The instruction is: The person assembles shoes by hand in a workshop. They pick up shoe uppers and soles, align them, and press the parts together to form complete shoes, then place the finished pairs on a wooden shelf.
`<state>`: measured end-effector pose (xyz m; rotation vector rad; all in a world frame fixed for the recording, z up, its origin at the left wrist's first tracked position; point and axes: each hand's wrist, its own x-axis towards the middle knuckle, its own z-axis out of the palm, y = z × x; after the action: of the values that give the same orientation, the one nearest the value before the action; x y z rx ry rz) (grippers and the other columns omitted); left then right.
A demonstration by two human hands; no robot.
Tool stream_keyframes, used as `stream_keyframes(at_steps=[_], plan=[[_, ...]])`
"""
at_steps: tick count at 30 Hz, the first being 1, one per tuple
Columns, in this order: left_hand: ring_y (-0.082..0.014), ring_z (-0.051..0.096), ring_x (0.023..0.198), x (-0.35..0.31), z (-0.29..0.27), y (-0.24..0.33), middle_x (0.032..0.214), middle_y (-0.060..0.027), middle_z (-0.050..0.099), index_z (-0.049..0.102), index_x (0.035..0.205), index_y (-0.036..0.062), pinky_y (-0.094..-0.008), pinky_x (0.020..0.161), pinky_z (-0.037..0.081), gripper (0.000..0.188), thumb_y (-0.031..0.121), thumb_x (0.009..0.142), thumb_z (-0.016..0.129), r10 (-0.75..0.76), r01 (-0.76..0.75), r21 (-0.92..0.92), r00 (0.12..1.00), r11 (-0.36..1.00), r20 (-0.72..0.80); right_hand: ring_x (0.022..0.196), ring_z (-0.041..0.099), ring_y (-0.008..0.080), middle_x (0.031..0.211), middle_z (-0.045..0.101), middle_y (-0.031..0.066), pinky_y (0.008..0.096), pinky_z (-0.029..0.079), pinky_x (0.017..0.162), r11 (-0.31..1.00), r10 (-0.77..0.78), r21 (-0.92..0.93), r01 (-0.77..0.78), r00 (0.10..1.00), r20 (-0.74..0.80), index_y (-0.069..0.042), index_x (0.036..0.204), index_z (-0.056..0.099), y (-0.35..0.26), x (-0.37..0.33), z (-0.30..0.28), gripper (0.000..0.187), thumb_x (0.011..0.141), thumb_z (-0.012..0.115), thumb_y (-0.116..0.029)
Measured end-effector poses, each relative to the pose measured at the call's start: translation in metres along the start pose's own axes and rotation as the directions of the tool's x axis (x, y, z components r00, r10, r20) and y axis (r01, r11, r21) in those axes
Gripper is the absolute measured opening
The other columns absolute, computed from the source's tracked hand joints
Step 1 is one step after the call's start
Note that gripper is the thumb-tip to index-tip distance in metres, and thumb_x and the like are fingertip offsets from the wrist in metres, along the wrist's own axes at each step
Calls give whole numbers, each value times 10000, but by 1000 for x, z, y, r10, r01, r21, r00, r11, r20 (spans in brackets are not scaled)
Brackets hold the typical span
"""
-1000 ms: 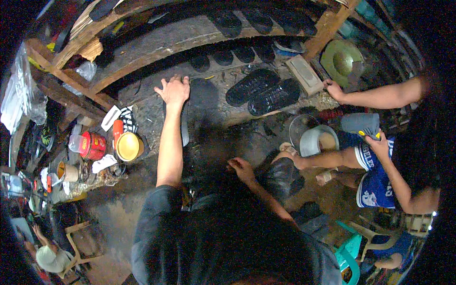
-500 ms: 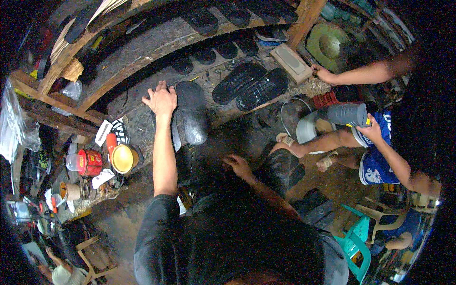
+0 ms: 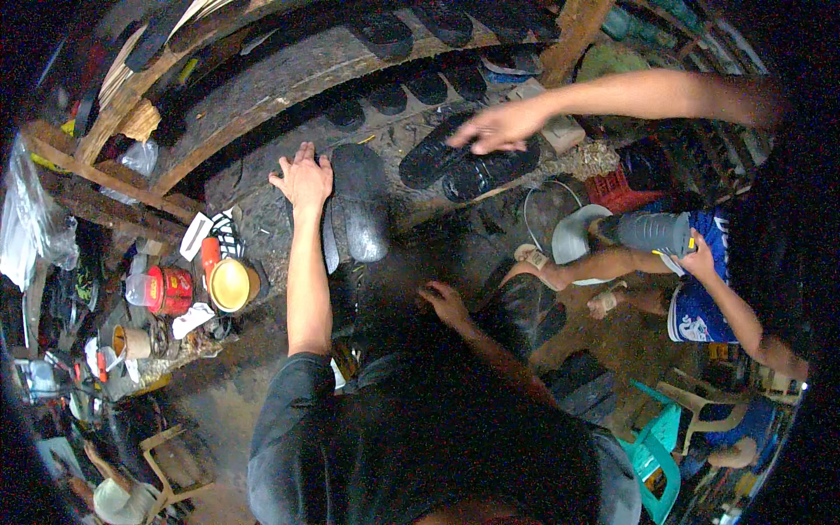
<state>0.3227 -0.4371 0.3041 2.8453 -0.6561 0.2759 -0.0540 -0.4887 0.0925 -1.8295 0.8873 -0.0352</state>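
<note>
My left hand [image 3: 304, 178] lies flat, fingers spread, on the dark workbench [image 3: 262, 206], touching the left edge of a dark rubber sole [image 3: 360, 203] that lies lengthwise beside it. My right hand [image 3: 444, 302] hangs lower, near my lap, fingers loosely apart and holding nothing that I can see. A co-worker's hand [image 3: 497, 129] reaches in from the right over a pair of black soles [image 3: 468, 164] farther along the bench. That person sits at the right, the other hand on a grey cylindrical object [image 3: 652, 233].
A yellow-lidded can [image 3: 231, 284], a red tin [image 3: 170, 290] and paper scraps crowd the bench's left end. Several black soles line a wooden shelf [image 3: 411, 35] at the back. A teal plastic chair [image 3: 652, 446] stands lower right; another person sits at lower left.
The co-worker's arm has swung from the far right to over the pair of black soles. My left hand has stayed flat beside the sole; my right hand has barely moved.
</note>
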Motion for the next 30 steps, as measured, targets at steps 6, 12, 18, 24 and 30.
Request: stream_keyframes(at_steps=[6,12,18,24,30], plan=[[-380,441,1435,-2,4,1,1545,13,559,600,1472,177,-700,1155,244,536,381,979,549,-2,2,-4,1000,1000,0,1327,584,347,1377,658,190,417,439,1127,998,30,55,-36,993,113,-28,1322,679,-10,0,-8,584,968,695,-492],[-356,481,1393,-4,-15,5,1489,-30,603,631,1426,156,-686,1149,257,530,423,971,579,-2,3,-15,999,1000,46,1194,660,339,1282,694,163,425,524,1014,998,33,-46,-37,996,-86,-34,1290,671,-20,-12,-4,505,991,696,-441],[-360,554,1296,-60,-19,64,1387,-171,632,502,1501,94,-519,1101,389,840,420,807,844,448,-462,-454,882,762,-144,1024,648,230,1196,628,130,313,550,832,818,-128,401,413,810,-573,8,1487,365,-104,18,-42,781,919,827,-265],[-465,460,1389,-74,15,113,1502,-296,493,290,1579,-58,-459,1183,382,1096,331,750,891,493,-384,-669,869,636,-30,1284,471,429,1401,441,291,484,442,1075,991,-126,-75,107,628,-768,150,1531,239,-195,74,-105,1292,656,996,-424],[-432,598,1270,-65,-13,115,1369,-272,624,473,1472,-58,-475,1095,471,942,338,734,904,421,-305,-694,907,652,-3,1178,567,420,1319,562,282,461,470,1037,997,71,59,-41,466,-882,162,1463,377,-213,82,-97,1127,689,967,-407]])
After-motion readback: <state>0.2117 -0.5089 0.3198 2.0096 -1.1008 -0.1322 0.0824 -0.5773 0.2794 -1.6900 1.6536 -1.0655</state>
